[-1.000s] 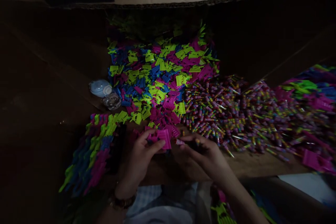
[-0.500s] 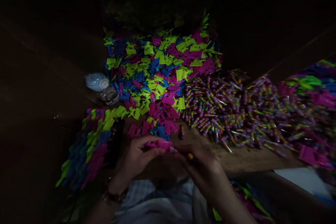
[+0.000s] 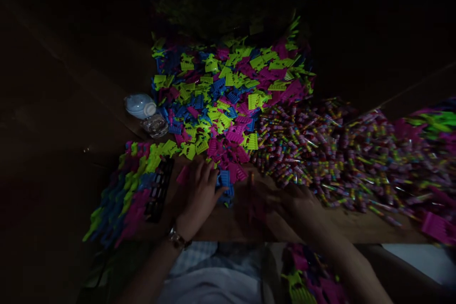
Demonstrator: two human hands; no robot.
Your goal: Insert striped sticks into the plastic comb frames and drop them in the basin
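My left hand [image 3: 201, 194] lies palm down over the near end of the heap, fingers apart. Its thumb reaches the blue comb-shaped plastic piece [image 3: 224, 185], and a pink piece [image 3: 183, 175] shows beside its fingers. My right hand [image 3: 297, 202] points leftward, low over the board; its fingertips are dark and smeared, so their grip is unclear. Near those fingertips are a dim pink piece [image 3: 258, 211] and a small coloured tube [image 3: 252, 179]. Ahead spreads a heap of yellow-green, blue and pink comb-shaped pieces [image 3: 221, 85].
Many small wrapped tubes [image 3: 320, 147] cover the right side. Rows of coloured pieces [image 3: 131, 190] stand at left beside a black slotted strip [image 3: 160, 192]. A pale blue bottle-like object [image 3: 140, 105] and a clear one [image 3: 156, 125] lie behind. More pieces [image 3: 299, 285] sit below the wooden edge.
My left hand has let go of the pink piece and moved onto the heap. My right hand has moved right, apart from the left. A pink piece now lies near its fingertips.
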